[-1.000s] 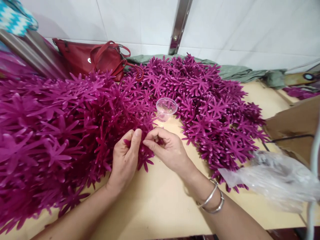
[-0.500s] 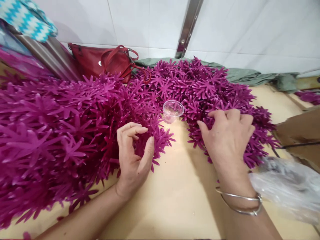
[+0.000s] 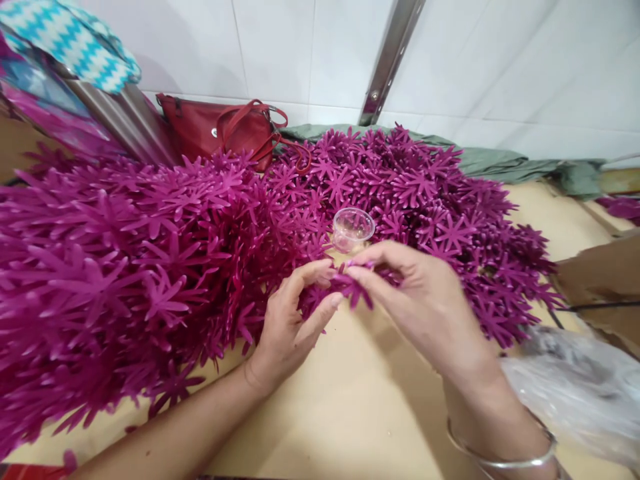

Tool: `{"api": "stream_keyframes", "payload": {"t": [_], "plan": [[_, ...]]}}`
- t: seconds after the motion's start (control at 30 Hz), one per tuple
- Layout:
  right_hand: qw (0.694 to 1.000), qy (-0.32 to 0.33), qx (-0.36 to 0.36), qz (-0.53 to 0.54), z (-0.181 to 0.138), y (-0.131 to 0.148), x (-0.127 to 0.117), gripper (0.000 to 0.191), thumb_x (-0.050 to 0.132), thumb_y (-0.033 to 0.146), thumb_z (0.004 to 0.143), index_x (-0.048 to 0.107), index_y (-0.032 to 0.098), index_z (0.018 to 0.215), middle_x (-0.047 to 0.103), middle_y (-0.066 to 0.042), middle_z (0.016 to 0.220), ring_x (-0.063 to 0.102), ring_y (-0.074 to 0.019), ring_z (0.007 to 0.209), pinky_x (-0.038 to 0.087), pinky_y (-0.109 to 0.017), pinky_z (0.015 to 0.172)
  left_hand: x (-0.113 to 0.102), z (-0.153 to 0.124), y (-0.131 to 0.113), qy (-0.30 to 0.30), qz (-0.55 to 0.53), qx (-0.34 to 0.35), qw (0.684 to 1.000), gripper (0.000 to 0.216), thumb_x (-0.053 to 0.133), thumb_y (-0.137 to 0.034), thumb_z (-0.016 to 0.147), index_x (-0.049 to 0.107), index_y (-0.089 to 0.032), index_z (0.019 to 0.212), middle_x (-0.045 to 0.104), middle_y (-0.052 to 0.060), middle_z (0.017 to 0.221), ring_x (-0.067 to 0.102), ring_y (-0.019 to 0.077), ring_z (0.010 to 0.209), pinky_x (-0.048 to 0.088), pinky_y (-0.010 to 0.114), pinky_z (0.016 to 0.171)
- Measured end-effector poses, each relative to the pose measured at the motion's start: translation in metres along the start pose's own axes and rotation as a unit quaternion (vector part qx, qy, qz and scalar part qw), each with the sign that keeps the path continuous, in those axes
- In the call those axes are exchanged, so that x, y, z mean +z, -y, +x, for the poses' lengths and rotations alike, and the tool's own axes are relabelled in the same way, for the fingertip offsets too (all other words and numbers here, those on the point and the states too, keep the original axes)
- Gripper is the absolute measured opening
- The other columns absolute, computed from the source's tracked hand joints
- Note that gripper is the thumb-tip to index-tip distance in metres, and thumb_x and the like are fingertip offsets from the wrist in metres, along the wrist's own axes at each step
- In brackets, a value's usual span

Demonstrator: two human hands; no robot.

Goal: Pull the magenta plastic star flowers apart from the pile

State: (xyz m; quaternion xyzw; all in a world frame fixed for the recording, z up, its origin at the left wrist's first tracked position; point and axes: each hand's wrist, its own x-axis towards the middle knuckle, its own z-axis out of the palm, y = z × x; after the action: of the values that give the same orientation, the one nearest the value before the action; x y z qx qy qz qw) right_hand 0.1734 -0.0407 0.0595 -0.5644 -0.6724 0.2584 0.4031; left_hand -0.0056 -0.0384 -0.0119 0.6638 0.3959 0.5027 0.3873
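Note:
A small purple flower-shaped piece (image 3: pixel 356 293) with narrow petals is between my two hands, above the tabletop (image 3: pixel 325 400). My right hand (image 3: pixel 420 303) pinches it between thumb and forefinger. From the other side, the curved fingers and thumb of my left hand (image 3: pixel 295 313) close around its near edge; my fingertips partly cover the piece. Just beyond my hands is a clear plastic cup (image 3: pixel 354 225) whose contents I cannot make out. To the left lies a large heap of like purple pieces (image 3: pixel 125 267), and a second heap (image 3: pixel 450 200) lies behind and right of my right hand.
A red handbag (image 3: pixel 215 130) leans by the tiled wall behind the left heap. Metal posts (image 3: pixel 130 127) with a blue-and-white cloth (image 3: pixel 85 50) stand at the left. Crumpled clear plastic (image 3: pixel 575 387) and a cardboard box (image 3: pixel 605 273) are at the right.
My right hand has come from the right heap to the middle, with a purple flower-shaped piece in its fingers. My left hand has moved right to meet it.

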Motion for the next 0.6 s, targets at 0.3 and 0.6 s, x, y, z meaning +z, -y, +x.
{"api": "stream_keyframes", "payload": {"t": [0.3,0.6], "plan": [[0.975,-0.022,-0.097,-0.199,0.047,0.006,-0.009,0.022,0.055,0.029,0.104,0.075,0.020,0.099,0.078,-0.009,0.097,0.070,-0.0242,0.090,0.046,-0.040,0.090,-0.001,0.012,0.018,-0.086,-0.040,-0.072,0.993,0.025,0.065,-0.022,0.096,0.070,-0.021,0.120,0.075,0.006,0.114,0.071,0.0162,0.104,0.055,0.028,0.096],[0.882,0.254,0.001,-0.396,0.092,0.000,0.012,0.033,0.061,0.046,0.102,0.071,0.015,0.102,0.078,-0.016,0.109,0.071,-0.0356,0.111,0.016,-0.083,0.112,-0.001,0.015,0.024,-0.083,-0.027,-0.078,0.993,0.013,0.061,-0.022,0.098,0.071,-0.021,0.107,0.071,0.006,0.108,0.068,0.0165,0.102,0.052,0.026,0.091]]}}
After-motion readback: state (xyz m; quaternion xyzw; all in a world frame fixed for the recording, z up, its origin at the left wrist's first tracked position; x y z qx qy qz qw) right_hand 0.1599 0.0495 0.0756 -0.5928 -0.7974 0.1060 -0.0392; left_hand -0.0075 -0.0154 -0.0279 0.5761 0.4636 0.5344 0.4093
